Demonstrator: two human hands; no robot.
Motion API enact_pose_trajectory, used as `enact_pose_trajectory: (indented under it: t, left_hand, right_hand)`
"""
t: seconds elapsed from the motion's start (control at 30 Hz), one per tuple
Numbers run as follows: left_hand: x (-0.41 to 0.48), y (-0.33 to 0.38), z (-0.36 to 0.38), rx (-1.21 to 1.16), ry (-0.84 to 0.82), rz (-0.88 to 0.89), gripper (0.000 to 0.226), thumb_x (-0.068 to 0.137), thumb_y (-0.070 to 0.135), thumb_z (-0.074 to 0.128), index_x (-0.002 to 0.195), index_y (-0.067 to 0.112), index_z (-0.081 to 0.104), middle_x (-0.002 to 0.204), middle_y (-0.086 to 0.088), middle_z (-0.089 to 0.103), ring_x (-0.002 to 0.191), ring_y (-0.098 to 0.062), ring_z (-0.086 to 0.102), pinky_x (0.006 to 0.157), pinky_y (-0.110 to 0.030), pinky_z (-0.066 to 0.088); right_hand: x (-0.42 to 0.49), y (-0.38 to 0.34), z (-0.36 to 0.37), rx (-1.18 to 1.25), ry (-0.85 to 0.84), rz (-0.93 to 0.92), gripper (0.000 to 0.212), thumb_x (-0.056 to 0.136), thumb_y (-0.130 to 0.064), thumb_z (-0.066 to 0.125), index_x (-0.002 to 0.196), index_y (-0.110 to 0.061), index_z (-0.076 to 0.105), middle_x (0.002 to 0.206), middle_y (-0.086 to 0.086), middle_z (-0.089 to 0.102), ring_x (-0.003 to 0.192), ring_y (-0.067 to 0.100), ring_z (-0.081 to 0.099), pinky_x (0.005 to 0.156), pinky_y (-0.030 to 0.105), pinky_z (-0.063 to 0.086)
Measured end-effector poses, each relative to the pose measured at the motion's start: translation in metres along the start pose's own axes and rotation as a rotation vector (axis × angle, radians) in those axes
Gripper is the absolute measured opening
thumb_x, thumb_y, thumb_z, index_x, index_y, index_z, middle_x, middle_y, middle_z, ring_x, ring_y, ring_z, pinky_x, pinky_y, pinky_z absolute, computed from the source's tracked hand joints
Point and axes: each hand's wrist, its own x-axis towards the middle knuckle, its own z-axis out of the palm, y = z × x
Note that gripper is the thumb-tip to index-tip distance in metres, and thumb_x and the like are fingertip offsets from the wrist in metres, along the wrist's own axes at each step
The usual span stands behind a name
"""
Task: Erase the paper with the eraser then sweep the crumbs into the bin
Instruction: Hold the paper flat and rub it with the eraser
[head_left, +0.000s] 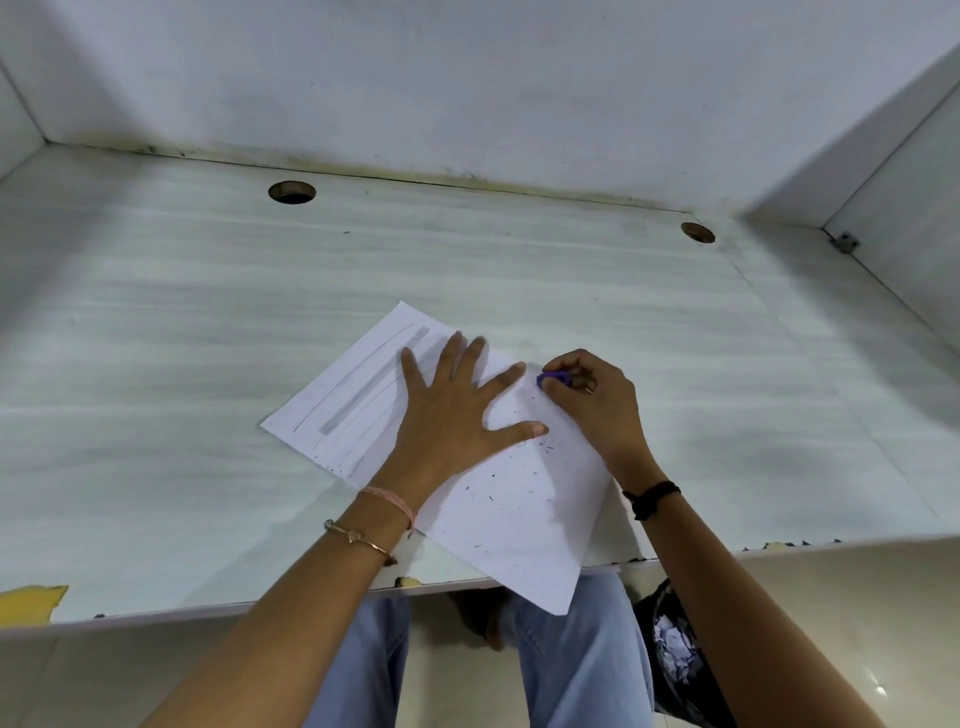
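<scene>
Desk (156, 364): pale, two round holes near back edge.
Paper (498, 525): white sheet, angled on desk, near corner overhanging front edge; grey pencil strokes on left part.
Left hand (452, 410): flat, fingers spread, pressing paper.
Crumbs (519, 483): dark specks scattered over paper's right part.
Eraser (550, 378): purple, on paper, pinched in right hand (592, 400) fingertips.
Bin (675, 660): dark, below desk at right, paper scraps inside.
</scene>
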Motion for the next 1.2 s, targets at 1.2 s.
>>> enact_pose_trajectory:
  t: [1.2]
  left_hand:
    - [0.003, -0.003, 0.005, 0.049, -0.066, -0.004, 0.084, 0.072, 0.092, 0.014, 0.147, 0.057, -0.002, 0.163, -0.001, -0.014, 0.149, -0.029, -0.018, 0.107, -0.072, -0.012]
  right_hand:
    - [0.012, -0.007, -0.005, -0.234, -0.061, -0.089, 0.009, 0.077, -0.002, 0.068, 0.072, -0.009, 0.067, 0.059, -0.005, 0.059, 0.047, 0.003, 0.047, 0.048, 0.011, 0.035]
